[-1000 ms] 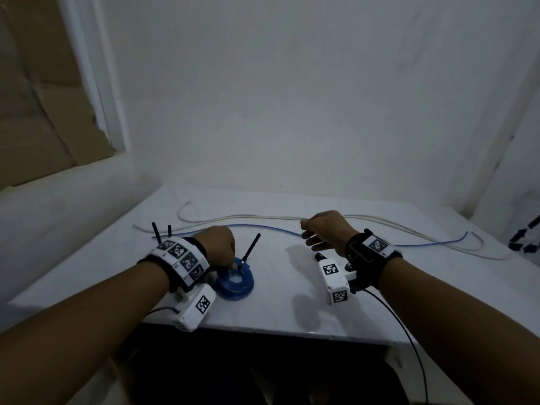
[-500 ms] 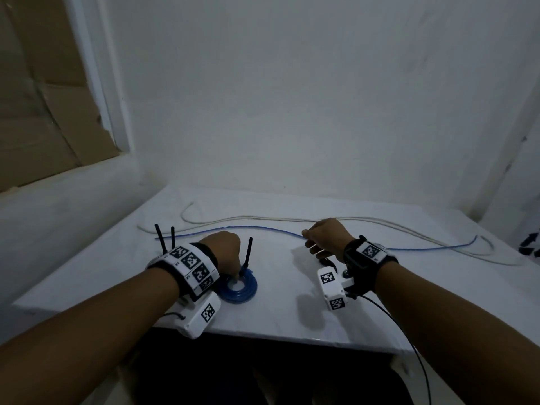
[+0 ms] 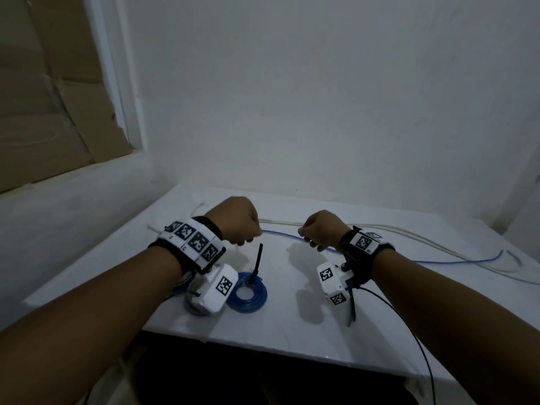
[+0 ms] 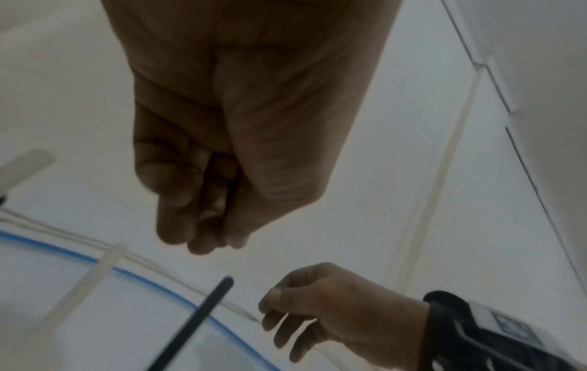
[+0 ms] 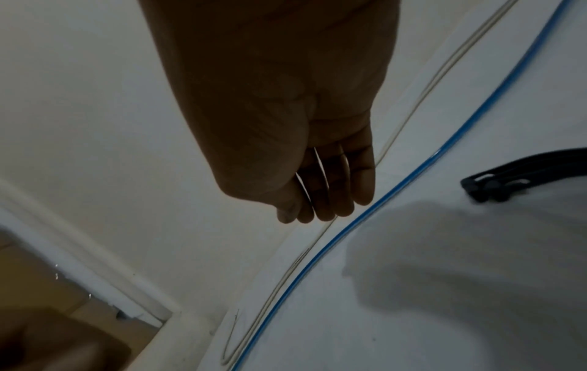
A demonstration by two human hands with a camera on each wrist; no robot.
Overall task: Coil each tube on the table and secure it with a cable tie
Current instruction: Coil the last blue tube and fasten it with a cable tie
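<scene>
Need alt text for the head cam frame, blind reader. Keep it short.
Two forearms with tagged wristbands reach over a white table; the left hand and right hand, fingers curled, hover near a straight blue tube and pale tubes. Nearer, a coiled blue tube lies with a black cable tie sticking up.

Your left hand (image 3: 233, 220) curls over the blue tube (image 3: 280, 235) near the table's (image 3: 292, 331) far edge, so any contact there is hidden. The black cable tie (image 4: 193, 323) is smeared (left wrist view) and cut off at the bottom. Your right hand's fingertips (image 5: 330, 210) sit in shadow.
</scene>
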